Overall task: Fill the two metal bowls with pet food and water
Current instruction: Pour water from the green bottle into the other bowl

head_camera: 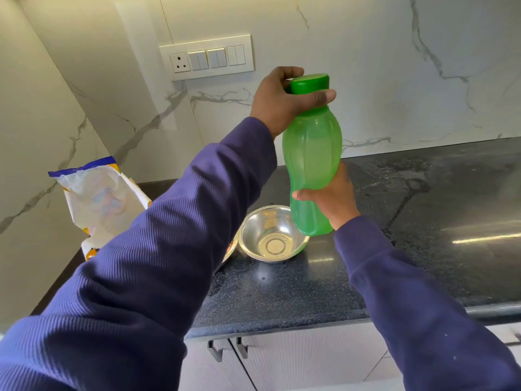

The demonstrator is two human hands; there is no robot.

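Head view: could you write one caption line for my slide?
Two hands hold an upright green bottle, cap still on, above an empty metal bowl.

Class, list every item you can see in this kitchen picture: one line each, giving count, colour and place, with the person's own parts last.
bottle: 1, green, held upright above the counter
cap: 1, darker green, on the bottle
metal bowl: 1 in full view, silver, on the counter; a second is mostly hidden behind the left sleeve
bag: 1, white with blue and orange, open, counter's left end
counter: 1, black
switch panel: 1, white, on the marble wall
cabinet handles: 2, dark, below the counter
left hand: 1, gripping the cap
right hand: 1, gripping the bottle
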